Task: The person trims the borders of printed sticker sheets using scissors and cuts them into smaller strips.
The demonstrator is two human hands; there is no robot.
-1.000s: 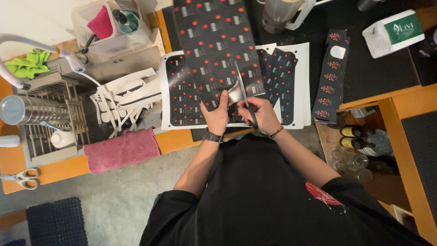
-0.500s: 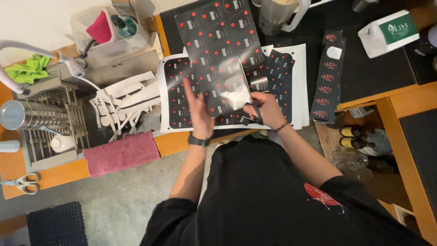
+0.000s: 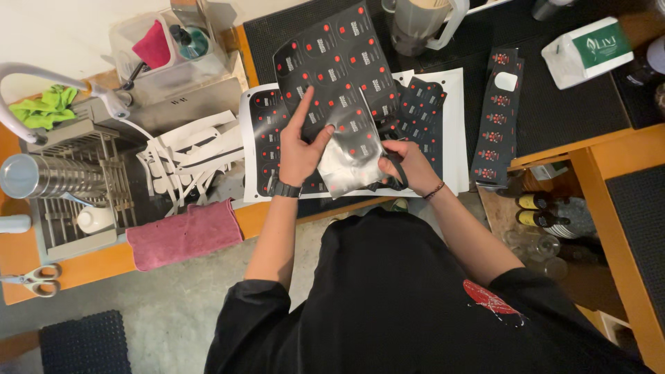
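Observation:
A large black sticker sheet (image 3: 339, 62) with red dots and white labels lies across the counter and curls up toward me. My left hand (image 3: 299, 149) pinches its lower part, with the index finger stretched up over the labels. A glossy, partly cut flap (image 3: 355, 149) of the sheet hangs between my hands. My right hand (image 3: 412, 166) is at the flap's right edge, its fingers through the black handles of scissors (image 3: 397, 173). The blades are hidden under the sheet.
A white backing sheet (image 3: 451, 104) lies under the work, and a long black label strip (image 3: 495, 125) lies to the right. White paper offcuts (image 3: 187, 159), a pink cloth (image 3: 183, 235), a dish rack with a metal cup (image 3: 38, 176) and spare scissors (image 3: 31, 279) are on the left. A jug (image 3: 419, 24) and a white box (image 3: 585, 52) stand behind.
A second ago the scissors were cutting the sheet. My left hand then lifted off open and now grips the sheet again higher up, while the cut flap has curled toward me.

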